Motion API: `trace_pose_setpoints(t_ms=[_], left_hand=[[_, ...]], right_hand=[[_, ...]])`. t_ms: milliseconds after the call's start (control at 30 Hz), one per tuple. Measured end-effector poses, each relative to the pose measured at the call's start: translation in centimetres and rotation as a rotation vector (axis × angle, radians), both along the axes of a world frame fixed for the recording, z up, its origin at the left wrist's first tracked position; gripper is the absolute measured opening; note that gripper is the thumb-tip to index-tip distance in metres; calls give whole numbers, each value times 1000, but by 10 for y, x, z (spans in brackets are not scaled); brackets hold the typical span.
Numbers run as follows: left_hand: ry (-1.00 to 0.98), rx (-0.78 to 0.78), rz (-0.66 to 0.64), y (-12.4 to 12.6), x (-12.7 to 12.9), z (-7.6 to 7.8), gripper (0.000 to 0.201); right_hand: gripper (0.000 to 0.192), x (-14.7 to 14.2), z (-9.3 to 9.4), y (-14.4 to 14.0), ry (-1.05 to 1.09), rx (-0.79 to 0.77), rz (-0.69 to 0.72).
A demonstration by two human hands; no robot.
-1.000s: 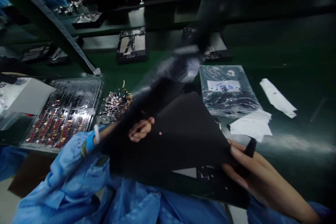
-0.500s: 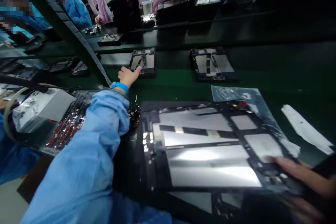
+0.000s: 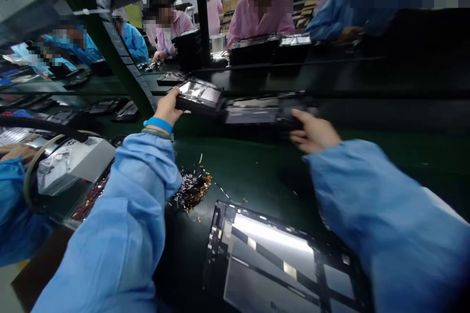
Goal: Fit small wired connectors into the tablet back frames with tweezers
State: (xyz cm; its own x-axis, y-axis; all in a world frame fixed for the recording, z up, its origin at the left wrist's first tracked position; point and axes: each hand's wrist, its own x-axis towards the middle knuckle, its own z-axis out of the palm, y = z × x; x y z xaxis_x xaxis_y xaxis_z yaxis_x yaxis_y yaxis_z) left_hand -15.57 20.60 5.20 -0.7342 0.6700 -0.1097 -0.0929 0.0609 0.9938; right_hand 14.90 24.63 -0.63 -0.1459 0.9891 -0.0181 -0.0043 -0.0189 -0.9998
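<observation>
Lifted, tablet frame [image 3: 200, 96] in left hand [image 3: 167, 107], seemingly.

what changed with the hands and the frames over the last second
The left hand let go of the big frame, reached out to the belt and now grips a small frame, tilted up off it. The right hand left the big frame's corner and closed on a second small frame. The big frame was turned open side up and now lies flat on the bench. The pile of small parts stayed put.
</observation>
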Motion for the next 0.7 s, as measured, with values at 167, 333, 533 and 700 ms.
trace_pose_setpoints(t_ms=[167, 333, 533, 700], left_hand=[[-198, 178, -102, -48, 21, 29, 19], [-316, 14, -340, -105, 55, 25, 11], [-471, -519, -746, -176, 95, -35, 16], [-64, -602, -1072, -197, 109, -63, 40]], right_hand=[[16, -67, -9, 25, 101, -119, -55], [16, -10, 24, 23, 214, -64, -207], [26, 102, 41, -49, 81, 191, -391], [38, 145, 8, -120, -3, 131, -412]])
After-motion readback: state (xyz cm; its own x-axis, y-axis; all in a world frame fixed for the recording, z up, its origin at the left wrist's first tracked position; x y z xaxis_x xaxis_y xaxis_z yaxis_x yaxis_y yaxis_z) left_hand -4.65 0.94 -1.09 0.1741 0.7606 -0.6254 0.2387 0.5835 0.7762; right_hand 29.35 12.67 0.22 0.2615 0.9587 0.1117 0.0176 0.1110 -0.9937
